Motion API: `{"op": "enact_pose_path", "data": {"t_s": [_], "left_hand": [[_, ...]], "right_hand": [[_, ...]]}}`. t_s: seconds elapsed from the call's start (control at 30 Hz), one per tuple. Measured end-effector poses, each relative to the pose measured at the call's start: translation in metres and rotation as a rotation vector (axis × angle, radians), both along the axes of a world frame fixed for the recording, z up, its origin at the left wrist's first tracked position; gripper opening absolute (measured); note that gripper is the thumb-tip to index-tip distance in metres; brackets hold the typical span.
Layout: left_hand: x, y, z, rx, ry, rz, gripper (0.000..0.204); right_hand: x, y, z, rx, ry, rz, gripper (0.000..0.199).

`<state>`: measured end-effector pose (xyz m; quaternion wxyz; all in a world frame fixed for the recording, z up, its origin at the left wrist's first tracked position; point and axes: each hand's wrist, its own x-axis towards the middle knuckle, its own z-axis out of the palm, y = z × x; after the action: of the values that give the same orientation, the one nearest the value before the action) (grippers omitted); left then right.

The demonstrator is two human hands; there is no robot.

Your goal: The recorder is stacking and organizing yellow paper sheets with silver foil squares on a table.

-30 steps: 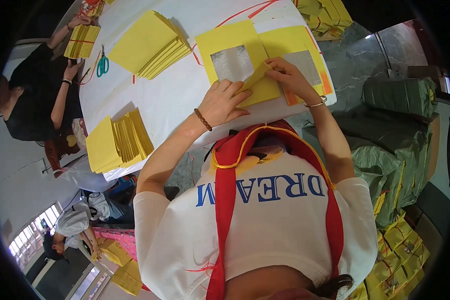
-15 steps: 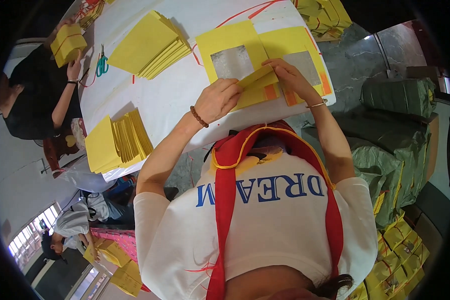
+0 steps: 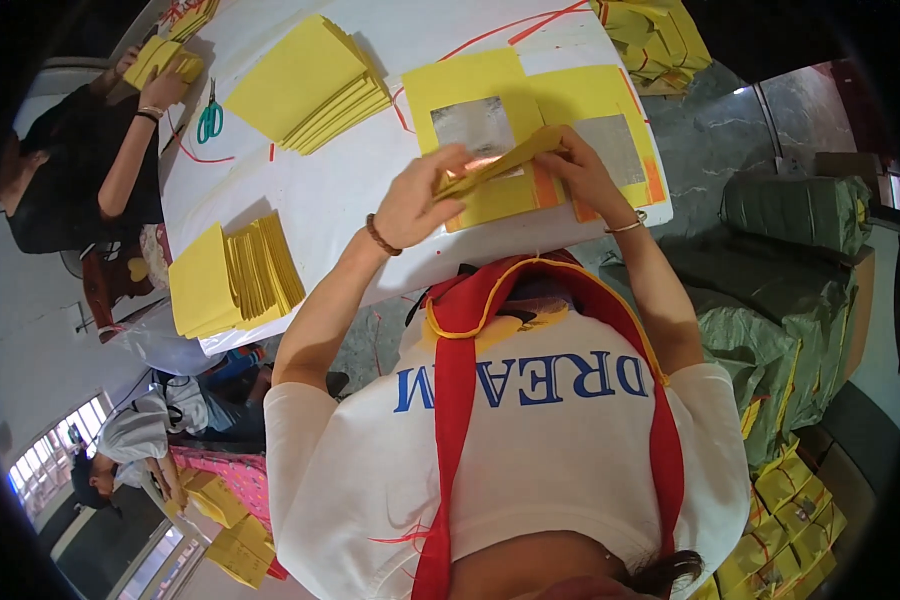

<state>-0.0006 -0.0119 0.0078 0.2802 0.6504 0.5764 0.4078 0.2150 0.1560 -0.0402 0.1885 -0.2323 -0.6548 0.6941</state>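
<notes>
A narrow folded yellow paper (image 3: 505, 163) is between my two hands, above the near edge of a white table. My right hand (image 3: 582, 172) pinches its right end. At the left end is my left hand (image 3: 422, 197), fingers above and thumb below the paper. Beneath lies a yellow sheet (image 3: 460, 80) with a silver foil square (image 3: 470, 122) and an orange band near its lower corner. To its right, partly behind my right hand, is a second yellow sheet (image 3: 573, 88) with a foil square and orange strip.
Yellow paper stacks lie far left (image 3: 295, 85) and near left (image 3: 235, 275) on the white table (image 3: 340, 185). Green-handled scissors (image 3: 210, 122) and red ribbon are nearby. A co-worker's hands (image 3: 165, 85) hold a yellow bundle. Green wrapped bales (image 3: 750, 270) stand right.
The folded paper's left end has dropped and the paper has twisted. My left fingers have spread from a pinch. The co-worker's hands have come together on the yellow bundle, farther from me.
</notes>
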Motion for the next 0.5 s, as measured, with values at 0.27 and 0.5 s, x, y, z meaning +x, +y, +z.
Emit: {"op": "enact_pose_path", "data": {"t_s": [0.27,0.5], "left_hand": [[-0.02,0.0,-0.019,0.167,0.593,0.079,0.054],[-0.003,-0.027,0.003,0.221,0.754,-0.025,0.034]], "right_hand": [[0.005,0.004,0.0,-0.039,-0.027,-0.003,0.033],[0.016,-0.014,0.032,1.116,-0.091,-0.001,0.031]]}}
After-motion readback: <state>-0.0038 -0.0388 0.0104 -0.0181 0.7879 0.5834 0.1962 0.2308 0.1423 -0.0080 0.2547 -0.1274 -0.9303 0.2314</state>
